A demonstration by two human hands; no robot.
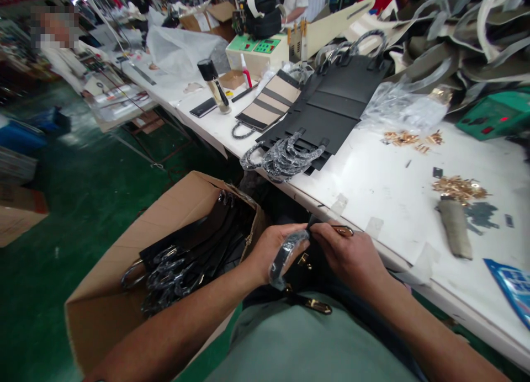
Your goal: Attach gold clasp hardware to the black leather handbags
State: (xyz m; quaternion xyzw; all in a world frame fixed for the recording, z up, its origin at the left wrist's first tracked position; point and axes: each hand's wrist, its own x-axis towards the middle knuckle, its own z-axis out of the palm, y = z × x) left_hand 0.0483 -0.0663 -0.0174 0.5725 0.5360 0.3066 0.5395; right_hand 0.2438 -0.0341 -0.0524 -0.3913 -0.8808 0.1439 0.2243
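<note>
A black bag (305,269) with gold-coloured fittings rests against my lap, below the table edge. Its handle (284,260) is wrapped in clear plastic. My left hand (273,248) is closed around the bag's upper part beside that handle. Across from it, my right hand (345,252) has its fingers pinched on a dark strap end (313,222) of the bag. A gold metal fitting (343,231) shows at the right knuckles. Another gold-fitted strap (318,306) lies against my green top. The fingertips partly hide what they grip.
At my left stands an open cardboard box (103,293) of black bags with wrapped handles. The white table (360,189) carries black bag panels (331,103), a beige-lined panel (269,103), gold hardware (461,189), a wrapped tool (454,227) and a green machine (492,114). A person (296,1) is behind.
</note>
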